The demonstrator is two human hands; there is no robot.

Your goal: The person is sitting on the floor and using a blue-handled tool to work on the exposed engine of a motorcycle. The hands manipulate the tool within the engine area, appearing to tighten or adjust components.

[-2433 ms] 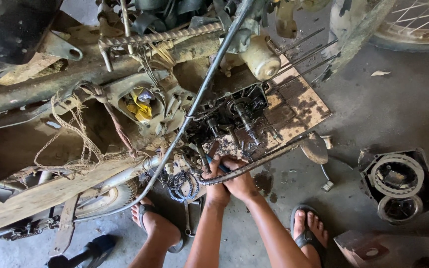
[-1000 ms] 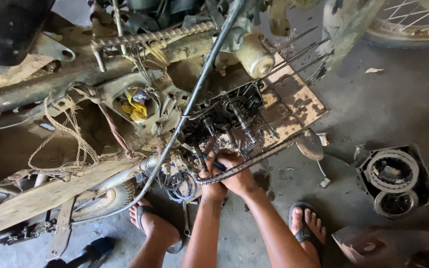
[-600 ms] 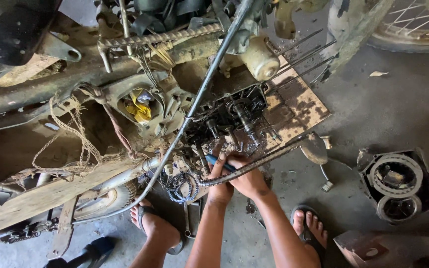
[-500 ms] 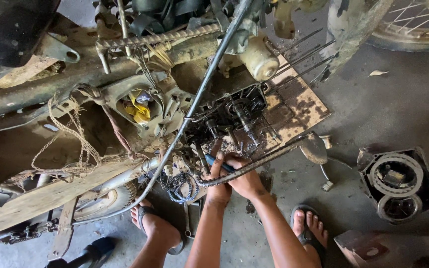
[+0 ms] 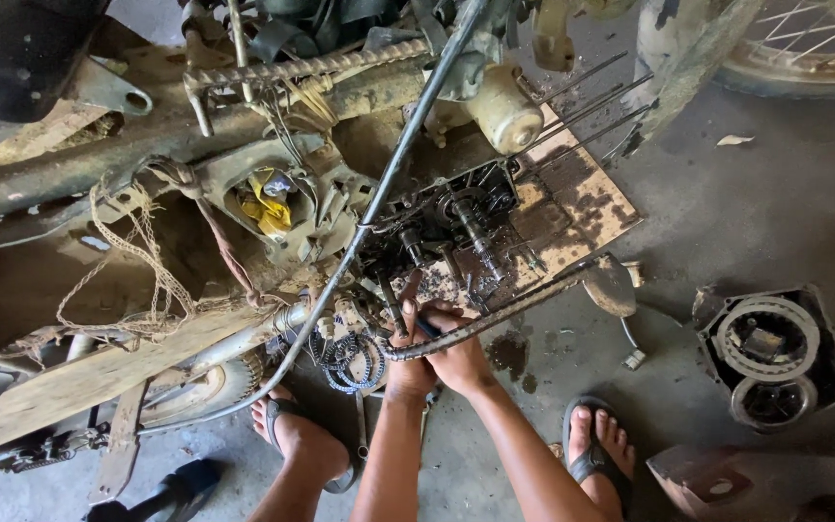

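In the head view, both hands are working at the open engine (image 5: 456, 227). The left hand (image 5: 406, 350) and right hand (image 5: 456, 353) are curling together around a dark tool (image 5: 427, 327), its long axis pointing up-left toward the gears; the exact grip is hidden.

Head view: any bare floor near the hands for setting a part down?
Bare grey concrete floor lies between the stained cardboard sheet and the round black clutch cover. Crowded: both hands, left and right, sit against the greasy open engine.
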